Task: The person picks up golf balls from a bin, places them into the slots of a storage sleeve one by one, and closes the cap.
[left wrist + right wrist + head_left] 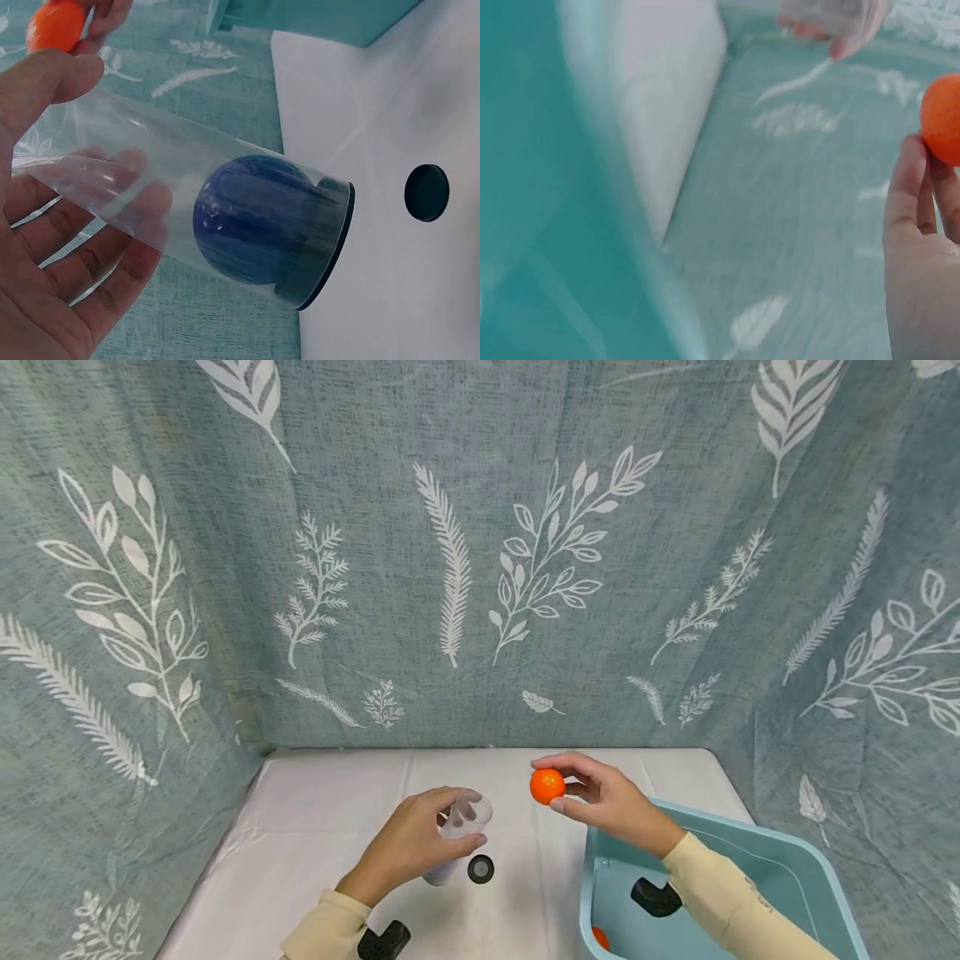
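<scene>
My left hand [420,847] grips a clear plastic tube [457,839] that stands tilted on the white table [322,827], its open mouth up. Inside the tube, in the left wrist view, a blue ball [255,221] lies against the black bottom cap [326,244]. My right hand [600,797] pinches an orange ball [547,785] between thumb and fingertips, just right of the tube's mouth and slightly above it. The same orange ball [943,118] shows at the right edge of the right wrist view, with the tube's mouth [832,19] beyond it.
A loose black cap [481,868] lies on the table beside the tube's base. A light blue bin [780,868] stands at the front right with another orange ball [600,937] inside. A leaf-patterned curtain [480,552] closes in the back and both sides.
</scene>
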Action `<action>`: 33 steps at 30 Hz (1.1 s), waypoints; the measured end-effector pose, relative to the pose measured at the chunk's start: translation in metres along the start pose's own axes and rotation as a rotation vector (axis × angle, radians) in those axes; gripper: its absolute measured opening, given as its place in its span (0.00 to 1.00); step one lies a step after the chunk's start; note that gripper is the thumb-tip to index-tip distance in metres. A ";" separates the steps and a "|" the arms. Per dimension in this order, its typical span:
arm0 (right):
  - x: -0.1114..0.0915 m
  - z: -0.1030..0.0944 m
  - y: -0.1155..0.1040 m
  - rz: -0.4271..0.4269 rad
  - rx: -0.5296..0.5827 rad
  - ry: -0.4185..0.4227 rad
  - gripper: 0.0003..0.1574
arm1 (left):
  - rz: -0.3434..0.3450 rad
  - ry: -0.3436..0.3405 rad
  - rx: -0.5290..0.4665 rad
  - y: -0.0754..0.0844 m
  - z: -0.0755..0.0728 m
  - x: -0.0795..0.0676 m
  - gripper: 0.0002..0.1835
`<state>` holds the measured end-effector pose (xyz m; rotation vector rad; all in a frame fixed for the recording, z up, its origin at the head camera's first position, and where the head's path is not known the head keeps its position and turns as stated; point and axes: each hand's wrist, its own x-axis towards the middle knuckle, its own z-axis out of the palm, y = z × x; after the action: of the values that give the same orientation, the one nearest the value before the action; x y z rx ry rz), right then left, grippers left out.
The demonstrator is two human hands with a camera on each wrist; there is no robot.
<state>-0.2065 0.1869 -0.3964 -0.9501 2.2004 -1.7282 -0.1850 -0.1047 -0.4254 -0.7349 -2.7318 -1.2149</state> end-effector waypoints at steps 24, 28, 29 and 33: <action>0.033 0.070 -0.016 -0.076 -0.030 -0.037 0.24 | 0.016 0.008 -0.027 0.009 -0.007 -0.002 0.12; 0.029 0.065 -0.014 -0.085 -0.021 -0.042 0.24 | 0.025 -0.009 -0.006 0.006 -0.005 -0.003 0.13; 0.028 0.062 -0.014 -0.079 -0.010 -0.041 0.24 | 0.025 -0.009 0.002 0.006 -0.004 -0.003 0.15; 0.021 0.053 -0.009 -0.054 0.029 -0.033 0.24 | -0.002 -0.012 0.012 0.004 -0.003 -0.003 0.22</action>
<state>-0.1930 0.1309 -0.3995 -1.0329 2.1424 -1.7501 -0.1809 -0.1059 -0.4216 -0.7412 -2.7473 -1.1970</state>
